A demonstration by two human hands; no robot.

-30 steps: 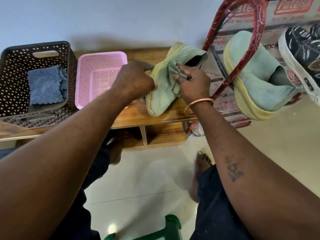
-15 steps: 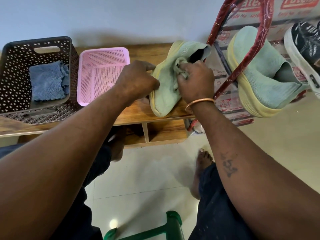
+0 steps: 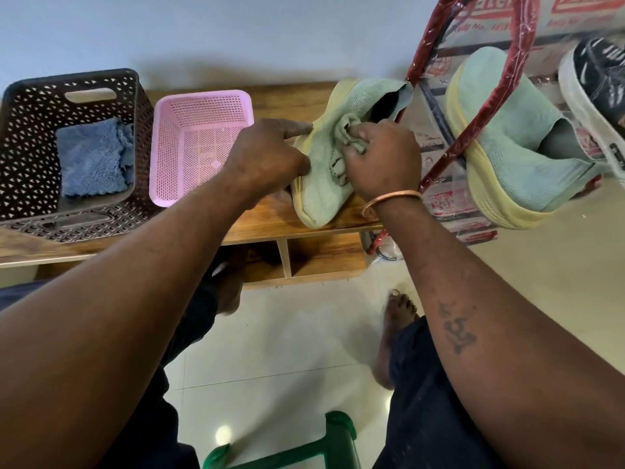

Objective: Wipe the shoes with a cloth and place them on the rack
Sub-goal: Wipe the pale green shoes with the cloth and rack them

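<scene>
Fingers, right: those of the right hand [image 3: 384, 164] are curled tight round a bunched pale green cloth [image 3: 342, 126]; the wad is pressed onto the upper of the shoe, just below its opening
Fingers, left: the left hand [image 3: 267, 160] holds the same shoe from its left side; forefinger [image 3: 295, 127] straight, tip on the yellow sole edge; other fingers curled against the shoe's side; thumb hidden
Shoe in hand: mint-green shoe [image 3: 321, 201], knit upper, yellow sole; lies on the wooden bench [image 3: 267, 221] near its right end, tilted onto its side, toe toward the person, dark opening toward the wall
Cloth: nearly the colour of the shoe; a dark stitched edge shows below the right knuckles
Second shoe [image 3: 500, 130]: matching green and yellow; sits on the rack, behind its red bar
Rack [image 3: 473, 137]: red frame wrapped in clear plastic, just beside the bench's right end; printed sheeting behind
Black shoe [image 3: 595, 79]: white sole; on the rack at the far right, partly cut off
Pink basket [image 3: 203, 96]: on the bench, left of the hands
Brown basket [image 3: 23, 130]: at the bench's left end, touching the pink one or very nearly; holds a folded blue cloth [image 3: 91, 157]
Wrist: copper bangle [image 3: 389, 199] on the right arm
Floor: pale tiles; green stool [image 3: 334, 431] at the bottom edge
</scene>
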